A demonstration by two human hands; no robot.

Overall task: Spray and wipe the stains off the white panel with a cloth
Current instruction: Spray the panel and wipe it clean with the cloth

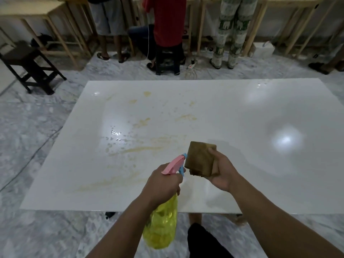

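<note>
A large glossy white panel (232, 116) lies flat in front of me. Yellowish-brown stains (141, 149) streak its left-centre, with wet droplets (116, 134) among them. My left hand (163, 183) grips a spray bottle (162, 226) with a yellow body and a pink-and-blue head, whose nozzle points forward over the panel's near part. My right hand (221, 172) holds a folded brown cloth (201, 159) just above the panel, right beside the nozzle.
A dark wooden stool (31, 66) stands at the far left on the marble floor (37, 229). Beyond the panel, people (167, 25) stand or sit at wooden tables (37, 13), with a power strip (192, 64) and cables on the floor.
</note>
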